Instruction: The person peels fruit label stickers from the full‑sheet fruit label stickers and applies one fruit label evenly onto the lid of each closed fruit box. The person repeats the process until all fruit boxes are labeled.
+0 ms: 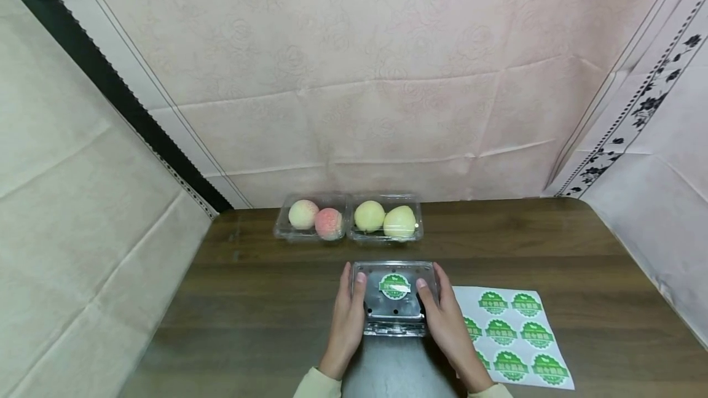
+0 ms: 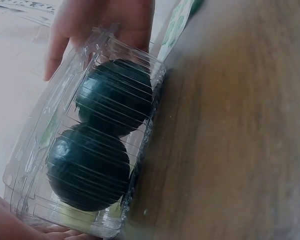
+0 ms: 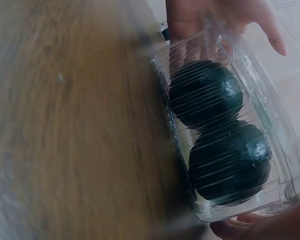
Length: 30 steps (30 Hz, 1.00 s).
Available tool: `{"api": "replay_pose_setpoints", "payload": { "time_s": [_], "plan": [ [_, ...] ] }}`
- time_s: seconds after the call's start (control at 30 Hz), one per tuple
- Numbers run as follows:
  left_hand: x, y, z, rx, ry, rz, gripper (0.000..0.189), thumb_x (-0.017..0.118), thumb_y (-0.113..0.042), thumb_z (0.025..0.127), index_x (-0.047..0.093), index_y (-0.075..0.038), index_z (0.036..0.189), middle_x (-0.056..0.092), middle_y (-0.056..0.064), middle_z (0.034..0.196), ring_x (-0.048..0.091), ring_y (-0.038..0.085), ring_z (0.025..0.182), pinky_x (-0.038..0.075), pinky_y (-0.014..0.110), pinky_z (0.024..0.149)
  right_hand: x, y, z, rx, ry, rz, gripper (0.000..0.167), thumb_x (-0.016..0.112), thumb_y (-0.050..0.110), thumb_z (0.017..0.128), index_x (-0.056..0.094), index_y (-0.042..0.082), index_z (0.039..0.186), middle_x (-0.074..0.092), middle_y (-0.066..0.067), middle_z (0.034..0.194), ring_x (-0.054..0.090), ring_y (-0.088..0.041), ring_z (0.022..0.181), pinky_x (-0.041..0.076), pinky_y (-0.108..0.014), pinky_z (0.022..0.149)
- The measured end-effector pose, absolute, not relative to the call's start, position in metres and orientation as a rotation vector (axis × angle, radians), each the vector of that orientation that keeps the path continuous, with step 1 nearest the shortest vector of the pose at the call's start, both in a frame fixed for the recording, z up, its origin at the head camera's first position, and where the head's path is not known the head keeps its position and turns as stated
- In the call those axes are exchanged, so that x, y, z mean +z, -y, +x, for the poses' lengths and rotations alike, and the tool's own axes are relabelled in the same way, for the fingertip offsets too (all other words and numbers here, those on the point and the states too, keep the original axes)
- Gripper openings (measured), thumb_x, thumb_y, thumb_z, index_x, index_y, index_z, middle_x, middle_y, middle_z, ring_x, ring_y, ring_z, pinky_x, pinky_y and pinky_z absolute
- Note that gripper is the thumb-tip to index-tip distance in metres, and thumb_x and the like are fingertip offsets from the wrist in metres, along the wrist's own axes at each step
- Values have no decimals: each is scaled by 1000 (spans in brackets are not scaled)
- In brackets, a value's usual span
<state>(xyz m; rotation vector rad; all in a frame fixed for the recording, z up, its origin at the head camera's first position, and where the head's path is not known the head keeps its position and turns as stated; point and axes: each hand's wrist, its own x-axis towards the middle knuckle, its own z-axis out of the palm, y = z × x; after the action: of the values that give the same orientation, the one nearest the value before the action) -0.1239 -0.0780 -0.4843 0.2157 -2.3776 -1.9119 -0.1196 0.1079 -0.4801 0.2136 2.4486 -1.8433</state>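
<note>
Both hands hold a clear plastic clamshell box point(image 1: 387, 312) low over the wooden table. My left hand point(image 1: 345, 321) grips its left side, and my right hand point(image 1: 447, 324) grips the right, with both thumbs on top. A round green-and-white sticker point(image 1: 394, 286) is on the lid. Through the ribbed wall in the left wrist view show two dark, glossy round fruits, one point(image 2: 115, 95) behind the other point(image 2: 87, 167). The same pair appears in the right wrist view, where the box point(image 3: 260, 200) is tilted in the picture.
Behind the box, two clear clamshells stand side by side: the left one point(image 1: 311, 235) has a pale and a reddish peach-like fruit, the right one point(image 1: 385, 238) two yellow-green fruits. A sheet of green stickers point(image 1: 517, 318) lies at the right. Pale cloth point(image 1: 387, 78) hangs behind the table point(image 1: 249, 300).
</note>
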Motion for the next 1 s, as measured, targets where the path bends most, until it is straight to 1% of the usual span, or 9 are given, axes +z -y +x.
{"api": "replay_pose_setpoints", "payload": {
  "time_s": [0.17, 0.43, 0.53, 0.63, 0.8, 1.0],
  "plan": [
    [-487, 77, -127, -1915, 2372, 194, 73, 40, -50, 113, 25, -3, 166, 28, 25, 169, 28, 44, 155, 24, 66, 124, -483, -110, -125, -1820, -2467, 199, 77, 45, 50, 112, 16, 6, 168, 16, -24, 173, 13, -42, 160, 15, -62, 127],
    [-489, 84, -128, -1905, 2406, 110, 72, 38, -49, 114, 21, -4, 167, 29, 27, 168, 31, 44, 154, 26, 62, 124, -481, -113, -127, -1814, -2509, 135, 73, 44, 45, 114, 16, 4, 168, 17, -26, 172, 15, -45, 159, 18, -65, 126],
    [-488, 87, -129, -1882, 2411, 83, 71, 40, -47, 114, 21, -4, 167, 29, 28, 168, 31, 44, 154, 27, 60, 125, -482, -114, -127, -1810, -2513, 133, 72, 43, 44, 114, 16, 5, 168, 18, -26, 172, 16, -44, 159, 18, -64, 126],
    [-488, 89, -129, -1856, 2425, 62, 71, 43, -46, 113, 23, -5, 167, 29, 26, 168, 30, 42, 155, 26, 58, 125, -483, -114, -126, -1808, -2521, 119, 71, 43, 43, 114, 16, 5, 168, 17, -25, 172, 16, -43, 159, 18, -62, 127],
    [-487, 91, -129, -1806, 2467, 40, 71, 52, -46, 110, 28, -11, 167, 29, 21, 170, 28, 42, 156, 24, 63, 125, -485, -114, -126, -1785, -2562, 80, 70, 44, 41, 114, 18, 4, 167, 19, -25, 172, 17, -43, 158, 19, -63, 126],
    [-487, 90, -131, -1790, 2489, 33, 76, 61, -45, 105, 29, -14, 167, 28, 21, 170, 28, 45, 156, 25, 69, 122, -482, -118, -128, -1732, -2605, 78, 71, 47, 41, 113, 20, 4, 167, 20, -26, 171, 19, -46, 158, 20, -64, 126]
  ]
}}
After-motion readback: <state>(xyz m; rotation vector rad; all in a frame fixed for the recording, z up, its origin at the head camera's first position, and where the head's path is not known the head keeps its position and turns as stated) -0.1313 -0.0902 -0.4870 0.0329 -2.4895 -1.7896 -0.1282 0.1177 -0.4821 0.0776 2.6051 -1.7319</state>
